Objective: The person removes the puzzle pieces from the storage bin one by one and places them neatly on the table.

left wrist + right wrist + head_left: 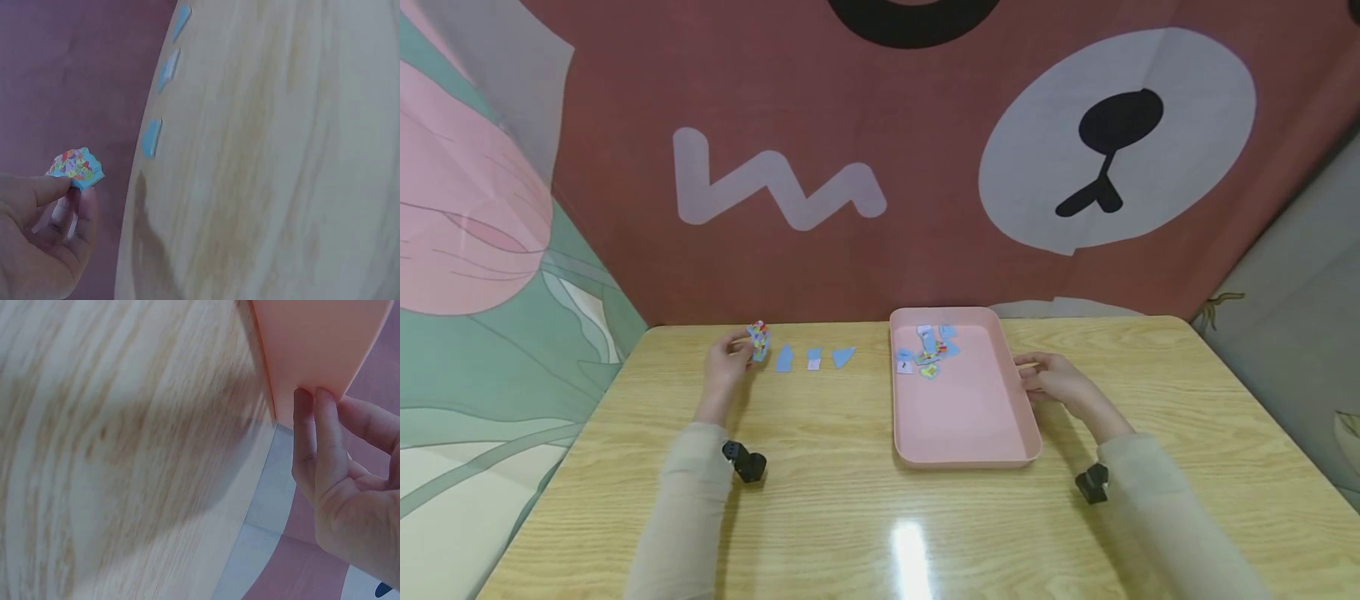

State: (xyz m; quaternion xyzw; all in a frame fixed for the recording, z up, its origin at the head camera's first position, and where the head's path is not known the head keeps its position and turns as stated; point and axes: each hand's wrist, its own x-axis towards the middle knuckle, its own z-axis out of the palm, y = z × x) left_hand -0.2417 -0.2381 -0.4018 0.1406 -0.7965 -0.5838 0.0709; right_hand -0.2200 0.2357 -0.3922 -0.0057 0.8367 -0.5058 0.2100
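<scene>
My left hand [727, 360] pinches a small flat piece [759, 342] between thumb and fingers at the table's far edge. In the left wrist view this piece [76, 167] has a light-blue border, a scalloped edge and a multicoloured print. To its right, a row holds a blue pointed piece [784, 359], a blue-and-white piece [814, 359] and a blue triangular piece [843, 357]. At the right side of a pink tray [966, 425], my right hand [1056, 379] touches the outer wall with its fingertips; the right wrist view shows them against the wall [312, 350].
Several small blue, white and multicoloured pieces [928, 350] lie together in the tray's far left part, some overlapping. The wooden table [820, 517] ends at a cloth backdrop [775, 275] with a printed bear face.
</scene>
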